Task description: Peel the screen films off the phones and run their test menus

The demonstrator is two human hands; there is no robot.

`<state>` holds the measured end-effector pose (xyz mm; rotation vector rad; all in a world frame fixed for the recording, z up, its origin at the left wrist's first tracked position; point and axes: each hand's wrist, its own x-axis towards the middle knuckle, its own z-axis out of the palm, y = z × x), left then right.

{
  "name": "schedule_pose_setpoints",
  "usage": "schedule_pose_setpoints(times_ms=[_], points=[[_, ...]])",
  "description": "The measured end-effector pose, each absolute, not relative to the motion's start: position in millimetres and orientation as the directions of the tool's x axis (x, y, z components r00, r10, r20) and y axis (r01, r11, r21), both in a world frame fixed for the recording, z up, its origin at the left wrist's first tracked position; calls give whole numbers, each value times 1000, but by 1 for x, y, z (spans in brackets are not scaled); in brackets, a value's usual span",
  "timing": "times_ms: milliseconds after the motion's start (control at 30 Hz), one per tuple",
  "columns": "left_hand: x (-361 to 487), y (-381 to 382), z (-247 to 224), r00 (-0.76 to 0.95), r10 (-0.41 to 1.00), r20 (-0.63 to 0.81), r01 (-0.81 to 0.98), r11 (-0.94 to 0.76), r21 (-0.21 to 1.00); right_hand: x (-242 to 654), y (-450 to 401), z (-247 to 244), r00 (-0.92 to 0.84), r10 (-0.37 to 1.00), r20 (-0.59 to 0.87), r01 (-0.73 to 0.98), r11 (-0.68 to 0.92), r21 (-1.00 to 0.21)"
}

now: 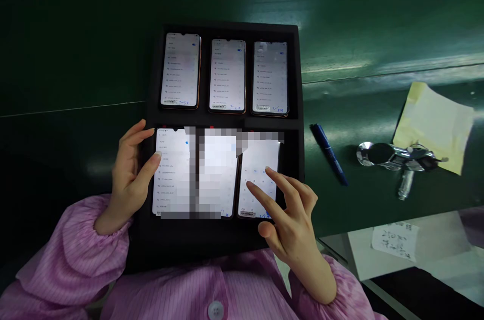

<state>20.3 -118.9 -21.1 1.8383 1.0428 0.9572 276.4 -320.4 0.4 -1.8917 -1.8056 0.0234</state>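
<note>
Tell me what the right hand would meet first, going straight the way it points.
The right hand would likely meet the phone showing number keys, under its index fingertip; whether they touch is unclear.

Tray [272, 124], 6 o'clock phone [218, 174]: part-pixelated; 5 o'clock phone [257, 161]: partly behind right hand [291, 227]. Sleeve [75, 244] cut off, 8 o'clock.

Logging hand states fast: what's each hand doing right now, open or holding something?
Left hand: curved at the edge of the lower-left phone; grip cannot be told.
Right hand: open, holding nothing, over the lower-right phone.
</note>
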Motion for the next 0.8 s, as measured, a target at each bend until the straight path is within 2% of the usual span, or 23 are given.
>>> schedule_pose_setpoints(times_ms=[300, 500, 667, 800], points=[[19, -119, -20, 376, 901, 217, 310, -343, 886, 275, -319, 0, 110, 938, 329, 933, 17, -360], [19, -119, -21, 374, 901, 219, 306, -343, 888, 272, -318, -1, 105, 932, 348, 964, -9, -265], [19, -119, -21, 372, 905, 209, 323, -337, 885, 273, -329, 2, 108, 883, 457, 933, 68, -353], [20, -119, -20, 373, 904, 209, 315, -335, 888, 273, -336, 2, 13, 897, 441, 922, 160, -353]])
